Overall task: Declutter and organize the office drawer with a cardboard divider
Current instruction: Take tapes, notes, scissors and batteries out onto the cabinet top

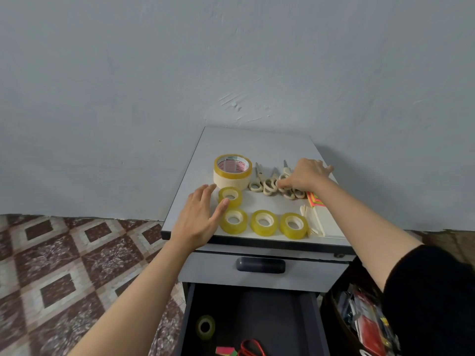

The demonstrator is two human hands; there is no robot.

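Up on the cabinet top point(257, 145), the left hand point(198, 217), fingers straight and close together, touches a small tape roll point(230, 195) while the right hand point(307, 176) pinches the scissors point(268, 186) by a handle, apparently lining like with like above the open drawer point(257, 309).

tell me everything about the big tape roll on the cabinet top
The wide tape roll looks like two stacked: yellowish clear tape over cream, with a red-printed white core. It lies flat, hole up, on the grey cabinet top, cream-handled scissors at its right, a small yellow tape roll just before it. Fingertips of the left hand are close; contact unclear.
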